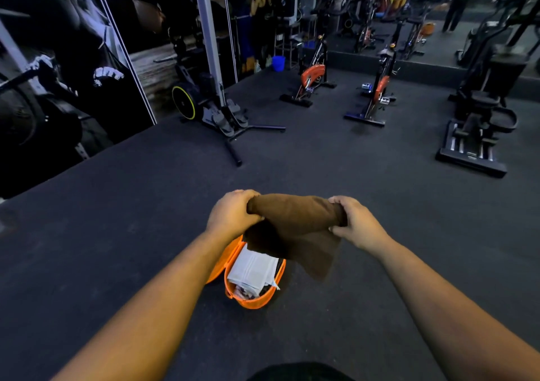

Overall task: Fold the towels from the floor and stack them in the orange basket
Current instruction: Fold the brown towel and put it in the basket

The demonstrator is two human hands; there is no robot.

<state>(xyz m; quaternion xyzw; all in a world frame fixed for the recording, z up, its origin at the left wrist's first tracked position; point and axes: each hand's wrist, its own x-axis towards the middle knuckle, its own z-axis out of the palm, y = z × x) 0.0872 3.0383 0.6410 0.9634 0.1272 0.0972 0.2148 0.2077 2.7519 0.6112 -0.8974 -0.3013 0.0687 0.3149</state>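
— So which step is this, at centre frame?

— Folding, by the look of it. A soft dark-brown cloth towel (pixel 295 220) is held in the air between two bare hands, doubled over along its top edge, with a loose flap hanging down toward lower centre. It is off the dark rubber gym floor (pixel 117 249) and not yet in the round orange plastic basket (pixel 251 303), which stands on the floor directly below and slightly left of the towel.

— And the hands themselves?

— The left hand (pixel 230 212) has its grip curled round the towel's left end, fingers wrapped over the fold. The right hand (pixel 355 222) pinches the right end, knuckles up, thumb tucked under the cloth. Both forearms reach forward from the bottom corners of the frame, and the towel is stretched fairly taut between the hands.

— Anything in the basket already?

— A folded white towel with faint stripes (pixel 252 272) lies on top inside, with something patterned beneath it, too small to make out.

— What does the next move call for?

— Probably one more fold to gather in the dangling flap, then lowering the bundle flat onto the white towel. The flap could catch the basket rim or open out on the way down.
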